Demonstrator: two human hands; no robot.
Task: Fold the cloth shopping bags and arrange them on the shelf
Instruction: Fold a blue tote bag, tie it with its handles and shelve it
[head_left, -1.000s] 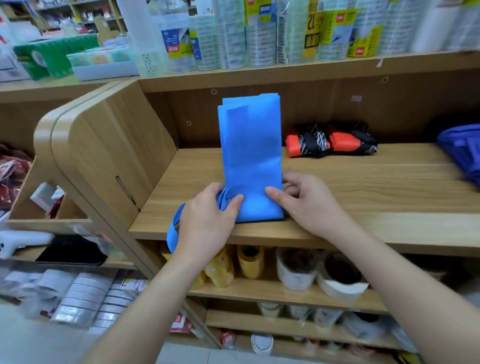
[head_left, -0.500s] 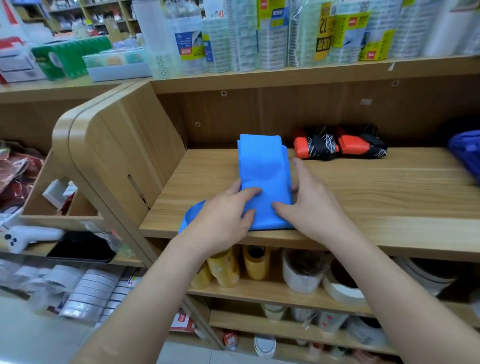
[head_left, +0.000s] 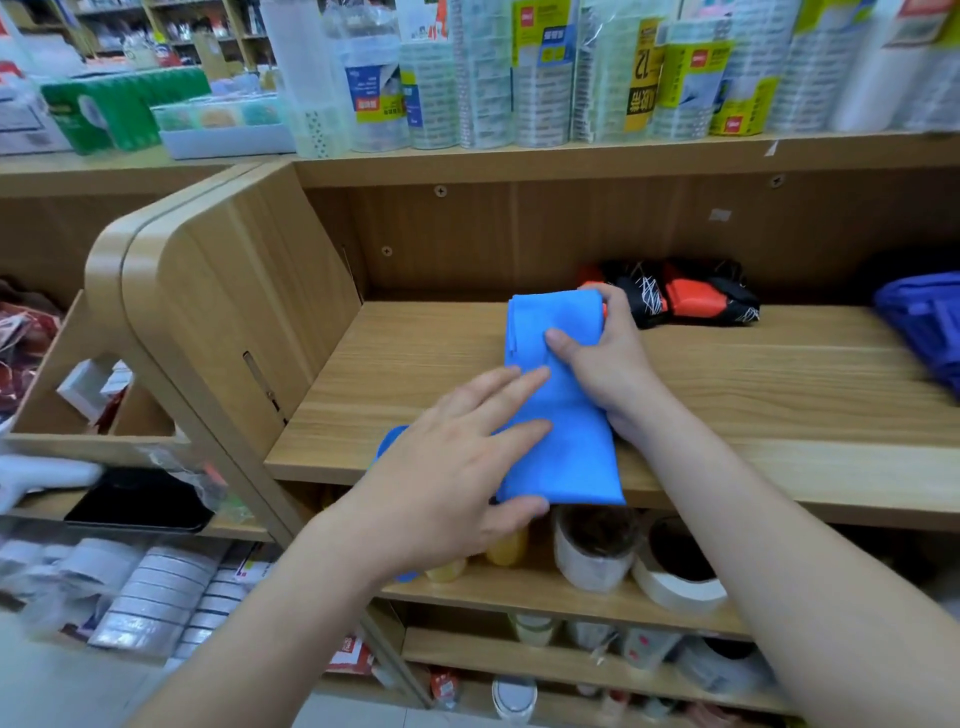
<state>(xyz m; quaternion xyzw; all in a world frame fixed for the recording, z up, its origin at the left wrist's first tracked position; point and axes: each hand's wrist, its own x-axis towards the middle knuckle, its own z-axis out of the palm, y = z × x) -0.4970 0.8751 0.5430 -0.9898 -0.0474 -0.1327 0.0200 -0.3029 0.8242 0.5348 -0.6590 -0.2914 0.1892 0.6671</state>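
Note:
A light blue cloth bag (head_left: 563, 447) lies folded into a long narrow strip on the wooden shelf (head_left: 753, 395), its near end hanging over the front edge. My right hand (head_left: 605, 358) grips the strip's far half, thumb on top and fingers curled round its right side. My left hand (head_left: 457, 473) lies flat with straight fingers on the strip's near left part. A blue handle loop (head_left: 387, 441) sticks out to the left under my left hand.
A folded orange and black bag (head_left: 685, 299) lies at the back of the shelf, right of the blue one. A dark blue bag (head_left: 924, 327) sits at the far right. Tape rolls (head_left: 597, 556) fill the shelf below. A curved wooden side panel (head_left: 208, 312) bounds the left.
The blue bag stood upright, then its top half came down toward me into a flat strip. My right hand moved up to its far half; my left hand flattened on the near part.

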